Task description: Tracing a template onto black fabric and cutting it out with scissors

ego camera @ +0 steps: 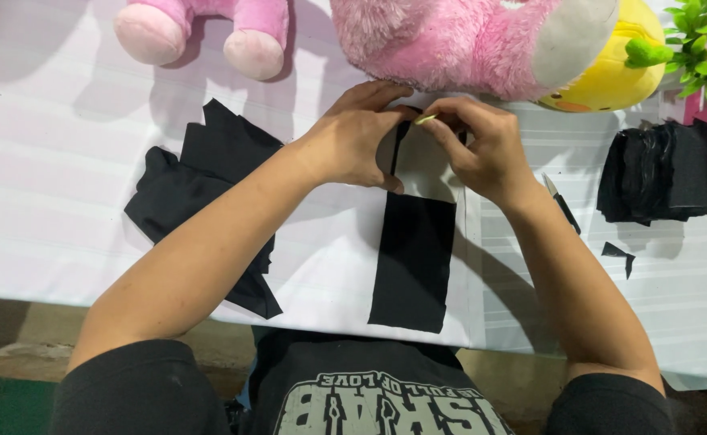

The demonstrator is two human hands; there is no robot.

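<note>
— What are your hands doing, seen from the head camera?

— Your left hand and right hand both pinch the top edge of the black cloth strip, which lies flat on the table, so the fold looks steadied.

— Anything hidden?

— Your fingers cover that edge; the pink plush toy is cut off.

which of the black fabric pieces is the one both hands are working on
The long rectangular black strip lying flat at the centre, its top end pinched by the left hand and right hand. The crumpled pile and folded stack lie untouched.
</note>
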